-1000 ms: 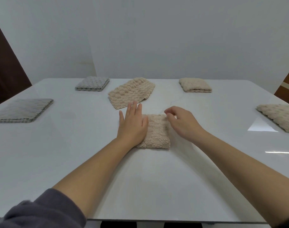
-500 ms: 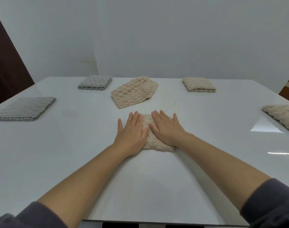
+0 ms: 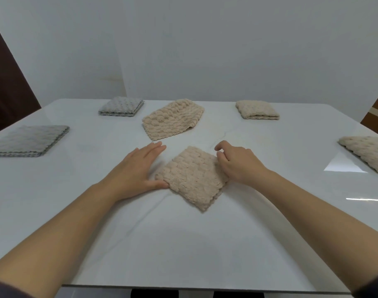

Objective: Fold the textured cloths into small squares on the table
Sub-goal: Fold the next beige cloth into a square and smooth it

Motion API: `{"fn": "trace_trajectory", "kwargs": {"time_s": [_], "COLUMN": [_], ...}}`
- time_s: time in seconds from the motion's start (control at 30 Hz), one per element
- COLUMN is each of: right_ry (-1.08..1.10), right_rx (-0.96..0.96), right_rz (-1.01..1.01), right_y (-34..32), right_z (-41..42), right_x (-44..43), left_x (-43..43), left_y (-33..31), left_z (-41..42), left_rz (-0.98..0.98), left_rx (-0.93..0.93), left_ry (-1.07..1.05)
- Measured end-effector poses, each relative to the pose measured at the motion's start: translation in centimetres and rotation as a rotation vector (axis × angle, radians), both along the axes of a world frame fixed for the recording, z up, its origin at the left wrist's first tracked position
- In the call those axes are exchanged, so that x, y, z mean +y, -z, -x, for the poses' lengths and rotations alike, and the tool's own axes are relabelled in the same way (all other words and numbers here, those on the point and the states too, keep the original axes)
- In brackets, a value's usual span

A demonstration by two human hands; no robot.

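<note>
A small folded beige textured cloth (image 3: 192, 177) lies on the white table (image 3: 183, 244), turned so one corner points toward me. My left hand (image 3: 136, 171) rests flat on the table at its left, fingers straight, thumb touching the cloth's left corner. My right hand (image 3: 237, 164) is at the cloth's right corner with fingers curled, pinching that edge. A larger, loosely folded beige cloth (image 3: 173, 119) lies just beyond.
A folded beige cloth (image 3: 257, 109) sits at the back right and another beige cloth (image 3: 368, 153) at the right edge. Two grey folded cloths lie at the back left (image 3: 121, 106) and far left (image 3: 29, 140). A wall rises behind the table.
Both palms were pressing flat on the folded cloth. They have since slid off to its sides, my right fingers have curled onto its edge, and the cloth has rotated to a diamond angle.
</note>
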State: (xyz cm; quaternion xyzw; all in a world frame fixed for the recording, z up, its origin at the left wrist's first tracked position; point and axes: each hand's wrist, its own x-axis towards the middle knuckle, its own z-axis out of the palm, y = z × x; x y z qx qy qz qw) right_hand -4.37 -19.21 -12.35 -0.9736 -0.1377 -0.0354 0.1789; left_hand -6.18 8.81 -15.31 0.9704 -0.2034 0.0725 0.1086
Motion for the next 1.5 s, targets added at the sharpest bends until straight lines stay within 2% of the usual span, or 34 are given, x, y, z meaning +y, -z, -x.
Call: {"fn": "trace_trajectory", "kwargs": {"time_s": [0.2, 0.3, 0.43, 0.5, 0.57, 0.7, 0.8, 1.2, 1.37, 1.5], "right_ry": [0.004, -0.006, -0.027, 0.017, 0.03, -0.026, -0.029, 0.007, -0.008, -0.008], "right_rx": [-0.04, -0.013, 0.013, -0.085, -0.151, 0.072, 0.134, 0.058, 0.101, 0.105], "right_rz": [-0.033, -0.063, 0.018, 0.019, 0.011, 0.154, 0.216, 0.19, 0.173, 0.175], "right_y": [0.4, 0.3, -0.3, -0.7, -0.8, 1.6, 3.7, 4.4, 4.2, 4.2], "right_z": [2.1, 3.0, 4.3, 4.2, 3.6, 2.5, 2.4, 2.9, 2.7, 2.8], "right_x": [-0.5, -0.1, 0.8, 1.1, 1.7, 4.4, 5.2, 5.1, 5.1, 5.1], "left_x": [1.0, 0.2, -2.2, -3.7, -5.5, -7.7, -7.5, -7.5, -7.3, -7.3], "left_y": [-0.3, 0.0, -0.3, -0.8, -1.1, 0.2, 1.0, 1.5, 1.1, 1.3], "left_z": [-0.5, -0.8, -0.8, -0.5, 0.1, 0.9, 1.1, 1.5, 0.9, 1.4], "left_rz": [0.053, 0.049, 0.113, 0.185, 0.175, -0.003, -0.016, -0.019, -0.009, 0.002], "left_rx": [-0.15, -0.127, -0.09, -0.109, -0.086, 0.129, 0.216, 0.174, 0.256, 0.217], "left_ry": [-0.193, -0.34, -0.458, -0.412, -0.289, -0.2, -0.223, -0.24, -0.205, -0.218]}}
